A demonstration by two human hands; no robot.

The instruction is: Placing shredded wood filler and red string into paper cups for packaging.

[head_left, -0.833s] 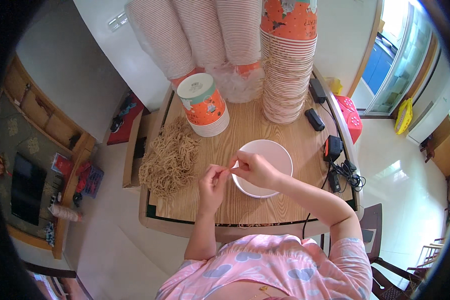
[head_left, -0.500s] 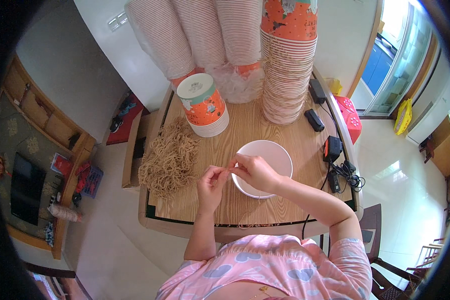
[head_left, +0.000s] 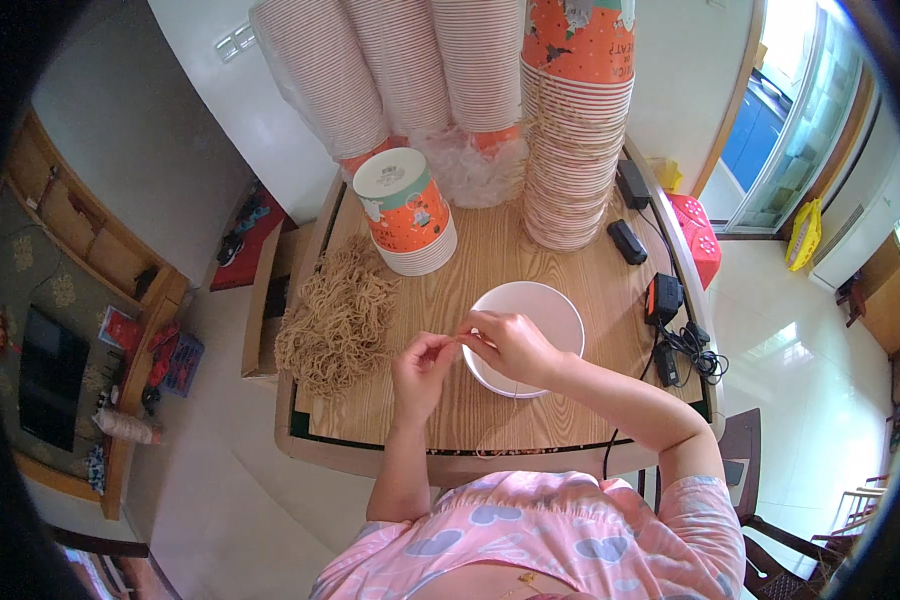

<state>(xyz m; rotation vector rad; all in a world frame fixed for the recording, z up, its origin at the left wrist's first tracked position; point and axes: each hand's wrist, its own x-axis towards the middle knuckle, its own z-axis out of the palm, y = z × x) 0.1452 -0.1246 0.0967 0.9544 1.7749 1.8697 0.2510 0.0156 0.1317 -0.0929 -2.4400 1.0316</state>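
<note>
My left hand (head_left: 423, 372) and my right hand (head_left: 511, 346) meet fingertip to fingertip at the left rim of an open white paper bucket (head_left: 550, 310). Both pinch a thin tan cord (head_left: 492, 430); a length of it dangles below the bucket and curls near the table's front edge. My right hand partly covers the bucket's opening. How the cord runs between the fingertips is too small to make out. Left of my hands lies a tangled heap of tan cords (head_left: 338, 318). Beyond it stands a short upside-down stack of orange printed buckets (head_left: 410, 222).
A tall stack of upside-down buckets with cords (head_left: 575, 150) rises at the back of the wooden table (head_left: 450, 300). Plastic-wrapped bucket stacks (head_left: 400, 70) stand beside it. Along the right edge lie black power adapters (head_left: 664, 298) and coiled cable (head_left: 698, 355).
</note>
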